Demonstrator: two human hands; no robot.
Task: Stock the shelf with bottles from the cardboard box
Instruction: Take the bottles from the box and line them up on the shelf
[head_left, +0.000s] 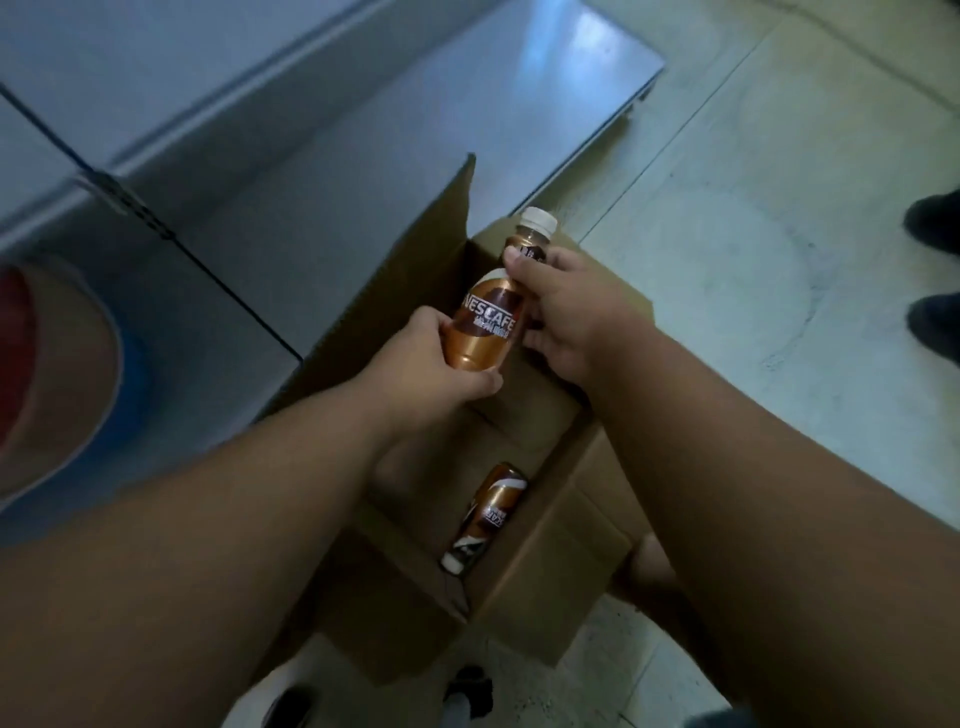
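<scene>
A copper-labelled coffee bottle (488, 317) with a white cap is held above the open cardboard box (566, 525). My left hand (426, 364) grips its base from below. My right hand (561, 312) pinches its neck and upper body. A second bottle (488, 514) of the same kind lies on its side deep in the box, cap towards me. The grey metal shelf (363, 182) runs along the upper left, its lowest board beside the box.
The box stands on a pale tiled floor (753, 260). Someone's dark shoes (935, 218) show at the right edge. My own shoes (467, 686) are below the box. A blurred red, tan and blue round object (62, 374) sits at the left edge.
</scene>
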